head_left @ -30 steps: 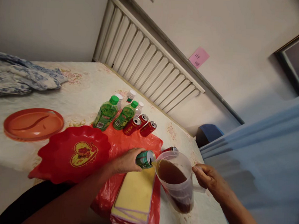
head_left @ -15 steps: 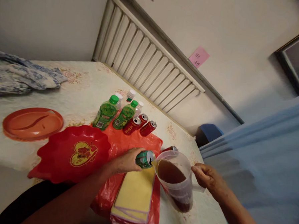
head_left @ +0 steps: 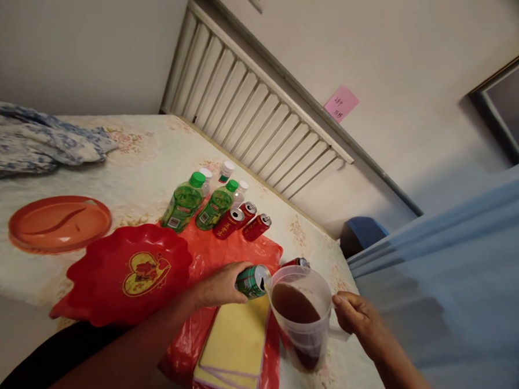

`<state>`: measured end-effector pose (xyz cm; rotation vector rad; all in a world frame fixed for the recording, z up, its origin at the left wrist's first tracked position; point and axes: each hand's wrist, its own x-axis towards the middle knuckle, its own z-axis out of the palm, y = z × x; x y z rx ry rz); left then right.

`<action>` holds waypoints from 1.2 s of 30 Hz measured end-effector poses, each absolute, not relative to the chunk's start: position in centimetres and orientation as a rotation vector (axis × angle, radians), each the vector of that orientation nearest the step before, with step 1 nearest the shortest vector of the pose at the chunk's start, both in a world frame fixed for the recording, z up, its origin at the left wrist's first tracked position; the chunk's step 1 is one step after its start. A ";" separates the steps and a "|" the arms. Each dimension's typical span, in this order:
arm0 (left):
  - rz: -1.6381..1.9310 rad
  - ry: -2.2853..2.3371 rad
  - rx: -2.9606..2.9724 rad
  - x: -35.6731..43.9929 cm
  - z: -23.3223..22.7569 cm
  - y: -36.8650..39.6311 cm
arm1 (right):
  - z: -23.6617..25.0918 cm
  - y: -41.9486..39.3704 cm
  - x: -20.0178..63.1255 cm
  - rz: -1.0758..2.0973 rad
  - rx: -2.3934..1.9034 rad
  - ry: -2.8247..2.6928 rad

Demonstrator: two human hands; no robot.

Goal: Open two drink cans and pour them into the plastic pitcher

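Green can (head_left: 252,280) gripped in my left hand (head_left: 220,285) lies tipped, mouth at pitcher (head_left: 303,318) rim to its right; my right hand (head_left: 355,315) clasps pitcher handle near bed's front corner.

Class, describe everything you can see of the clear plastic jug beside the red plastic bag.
The clear plastic jug is a tapered, open-topped pitcher, upright on the floral cloth, holding dark brown liquid to well over half its height. The right hand grips its side handle. The left hand tips a green drink can sideways at its rim. A red can lies just behind it.
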<state>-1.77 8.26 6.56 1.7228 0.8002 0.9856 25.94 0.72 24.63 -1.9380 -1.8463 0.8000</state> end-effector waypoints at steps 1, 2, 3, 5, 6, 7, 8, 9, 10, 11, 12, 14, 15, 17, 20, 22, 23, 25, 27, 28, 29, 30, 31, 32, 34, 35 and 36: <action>0.986 0.797 1.718 -1.8 6.7 8.2 | 24.4 0.7 26.1 0.822 -1.914 -1.821; 0.983 0.792 1.714 -1.8 6.8 8.1 | 24.1 0.7 26.3 0.840 -1.886 -1.793; 0.979 0.784 1.709 -1.8 6.9 8.1 | 23.8 0.7 26.6 0.851 -1.855 -1.765; 0.976 0.767 1.689 -1.9 7.0 7.9 | 23.5 0.8 27.0 0.853 -1.796 -1.701; 0.977 0.757 1.679 -1.9 7.0 7.9 | 23.5 0.9 27.1 0.852 -1.767 -1.666; 0.980 0.750 1.670 -1.8 7.0 7.8 | 23.5 1.0 27.2 0.853 -1.733 -1.631; 0.985 0.747 1.664 -1.8 7.0 7.8 | 23.6 1.1 27.2 0.857 -1.697 -1.600; 0.988 0.748 1.660 -1.8 7.0 7.8 | 23.7 1.3 27.2 0.862 -1.659 -1.571; 0.987 0.746 1.657 -1.8 6.9 7.7 | 23.9 1.5 27.0 0.867 -1.622 -1.547; 0.983 0.738 1.654 -1.9 6.9 7.7 | 24.0 1.8 26.8 0.864 -1.586 -1.527; 0.976 0.729 1.650 -1.9 6.9 7.7 | 24.1 2.1 26.6 0.854 -1.555 -1.507; 0.960 0.719 1.634 -2.0 6.9 7.7 | 24.3 2.9 26.1 0.828 -1.503 -1.473; 0.954 0.720 1.622 -2.0 6.9 7.7 | 24.3 3.4 25.8 0.819 -1.474 -1.462; 0.944 0.729 1.605 -2.2 7.0 7.6 | 24.2 4.4 25.3 0.817 -1.420 -1.444; 0.925 0.724 1.609 -2.4 7.2 7.4 | 24.0 6.0 24.8 0.815 -1.359 -1.430; 0.908 0.716 1.626 -2.5 7.3 7.3 | 23.9 6.8 24.5 0.797 -1.343 -1.422; 0.897 0.716 1.631 -2.5 7.2 7.2 | 23.8 7.3 24.4 0.785 -1.334 -1.416; 0.866 0.728 1.640 -2.4 7.1 7.1 | 23.7 8.1 24.0 0.778 -1.303 -1.393; 0.832 0.754 1.662 -2.3 7.0 6.9 | 23.4 8.8 23.5 0.787 -1.260 -1.367; 0.819 0.765 1.677 -2.2 6.9 6.8 | 23.3 9.2 23.2 0.794 -1.239 -1.359; 0.808 0.768 1.686 -2.1 6.8 6.7 | 23.1 9.6 22.9 0.802 -1.220 -1.355; 0.797 0.757 1.684 -1.9 6.8 6.6 | 22.9 9.9 22.5 0.811 -1.200 -1.355; 0.786 0.732 1.669 -1.8 6.8 6.5 | 22.7 10.2 22.1 0.822 -1.180 -1.355; 0.772 0.696 1.645 -1.7 6.8 6.4 | 22.4 10.6 21.7 0.842 -1.160 -1.349; 0.740 0.632 1.599 -1.5 6.9 6.1 | 21.8 11.2 20.8 0.904 -1.122 -1.309; 0.725 0.618 1.590 -1.4 7.0 6.0 | 21.5 11.6 20.3 0.939 -1.104 -1.281; 0.712 0.618 1.593 -1.4 7.0 5.9 | 21.1 11.9 19.8 0.972 -1.085 -1.255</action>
